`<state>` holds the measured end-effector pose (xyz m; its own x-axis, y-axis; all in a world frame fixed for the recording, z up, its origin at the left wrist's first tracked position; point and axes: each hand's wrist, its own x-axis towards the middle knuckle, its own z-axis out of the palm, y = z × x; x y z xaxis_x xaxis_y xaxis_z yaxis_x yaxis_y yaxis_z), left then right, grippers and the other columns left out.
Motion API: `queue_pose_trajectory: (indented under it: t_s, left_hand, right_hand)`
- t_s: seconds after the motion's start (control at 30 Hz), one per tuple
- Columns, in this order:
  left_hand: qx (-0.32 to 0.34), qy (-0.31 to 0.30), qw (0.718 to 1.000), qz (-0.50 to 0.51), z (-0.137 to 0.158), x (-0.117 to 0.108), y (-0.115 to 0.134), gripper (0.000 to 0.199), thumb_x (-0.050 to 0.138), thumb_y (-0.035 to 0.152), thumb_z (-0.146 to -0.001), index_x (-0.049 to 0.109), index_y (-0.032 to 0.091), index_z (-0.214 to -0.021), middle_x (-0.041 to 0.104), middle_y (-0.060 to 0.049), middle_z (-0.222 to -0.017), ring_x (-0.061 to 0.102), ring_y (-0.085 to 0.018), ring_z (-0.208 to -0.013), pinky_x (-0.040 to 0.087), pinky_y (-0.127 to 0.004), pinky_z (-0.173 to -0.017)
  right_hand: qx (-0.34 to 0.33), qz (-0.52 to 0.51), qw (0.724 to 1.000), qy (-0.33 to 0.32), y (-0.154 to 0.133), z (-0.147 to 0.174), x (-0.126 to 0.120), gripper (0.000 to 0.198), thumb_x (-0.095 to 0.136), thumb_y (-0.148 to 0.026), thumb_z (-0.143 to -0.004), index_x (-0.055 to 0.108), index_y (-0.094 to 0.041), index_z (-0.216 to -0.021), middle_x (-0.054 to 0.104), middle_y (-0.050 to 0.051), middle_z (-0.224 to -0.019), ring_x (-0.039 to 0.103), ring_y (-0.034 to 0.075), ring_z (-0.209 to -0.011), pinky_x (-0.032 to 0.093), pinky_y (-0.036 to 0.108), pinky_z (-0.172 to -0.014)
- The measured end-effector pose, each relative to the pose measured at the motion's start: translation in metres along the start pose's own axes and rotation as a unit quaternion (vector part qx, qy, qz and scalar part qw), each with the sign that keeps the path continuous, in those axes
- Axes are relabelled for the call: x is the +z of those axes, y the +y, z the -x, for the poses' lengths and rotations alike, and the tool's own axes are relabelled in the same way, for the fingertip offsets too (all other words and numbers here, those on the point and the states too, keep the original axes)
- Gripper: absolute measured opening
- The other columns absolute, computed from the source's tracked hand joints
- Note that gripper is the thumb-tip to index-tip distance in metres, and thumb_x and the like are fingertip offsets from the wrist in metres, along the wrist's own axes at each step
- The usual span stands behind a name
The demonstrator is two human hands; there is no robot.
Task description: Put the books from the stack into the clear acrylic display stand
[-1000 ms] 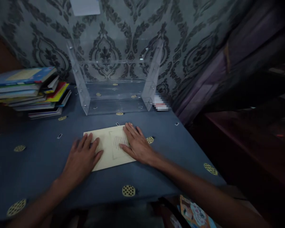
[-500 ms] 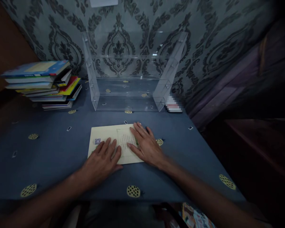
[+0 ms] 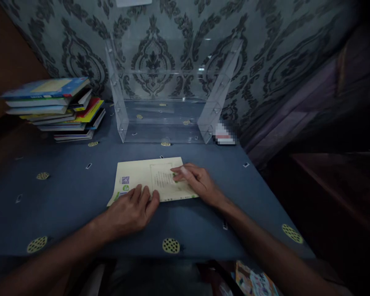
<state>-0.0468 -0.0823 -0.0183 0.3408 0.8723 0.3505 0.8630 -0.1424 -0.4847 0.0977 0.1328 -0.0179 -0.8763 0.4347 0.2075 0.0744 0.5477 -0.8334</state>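
Booklet of cream paper [image 3: 139, 172] on the blue pineapple-print bench [image 3: 200, 228] is overlaid by curled left hand [image 3: 133, 209] and right hand [image 3: 199, 181], grip unclear; behind, transparent acrylic rack [image 3: 215, 107] and stacked multicoloured books [image 3: 54, 98] are placed.

On the surface [image 3: 203, 236], a rack [image 3: 169, 99] stands before the wall [image 3: 158, 22], a book [image 3: 137, 170] in front, a stack of books [image 3: 60, 107] to its left.

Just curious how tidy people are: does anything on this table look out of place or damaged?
The stack of books at the left looks askew: its books jut out unevenly, wide ones above narrower ones. The pale booklet shows no clear damage, and nothing looks spilled.
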Motion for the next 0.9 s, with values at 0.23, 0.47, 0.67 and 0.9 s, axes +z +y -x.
queue_pose_trajectory:
  t_s: [0.23,0.47,0.67,0.9]
  left_hand:
    - [-0.063,-0.011,0.989,0.132,-0.009,-0.015,-0.028,0.027,0.037,0.005,-0.098,0.052,0.012,-0.120,0.072,-0.006,-0.082,0.070,-0.018,-0.067,0.052,-0.026,-0.053]
    - [-0.263,-0.006,0.892,0.367,-0.020,-0.038,-0.059,0.025,0.038,0.029,-0.104,0.060,0.022,-0.097,0.061,0.005,-0.062,0.054,-0.009,-0.047,0.039,-0.020,-0.049]
    - [-0.381,0.011,0.804,0.456,-0.030,-0.055,-0.074,0.030,0.048,0.043,-0.096,0.065,0.020,-0.085,0.053,0.006,-0.054,0.046,-0.010,-0.044,0.035,-0.020,-0.045]
    - [-0.542,0.098,0.524,0.650,-0.036,-0.038,-0.062,0.038,0.064,0.058,-0.085,0.061,0.020,-0.085,0.061,0.002,-0.063,0.053,-0.012,-0.050,0.042,-0.021,-0.045]
  right_hand:
    - [-0.013,-0.163,0.986,0.034,0.002,0.001,-0.008,0.072,0.038,-0.081,-0.091,0.078,-0.021,-0.097,0.076,0.008,-0.089,0.071,0.026,-0.095,0.052,0.044,-0.094]
    - [-0.029,-0.124,0.989,0.073,0.020,-0.007,0.001,0.047,0.082,-0.054,-0.073,0.074,-0.021,-0.105,0.074,0.007,-0.103,0.067,0.025,-0.100,0.052,0.047,-0.097]
    - [0.036,-0.331,0.936,0.114,0.020,-0.013,0.004,0.050,0.091,-0.041,-0.064,0.070,-0.025,-0.106,0.075,0.002,-0.101,0.069,0.019,-0.090,0.059,0.035,-0.081]
    - [0.067,-0.453,0.889,-0.002,0.000,-0.008,0.012,0.042,0.084,-0.048,-0.074,0.072,-0.021,-0.103,0.074,0.003,-0.085,0.063,0.012,-0.063,0.052,0.023,-0.053]
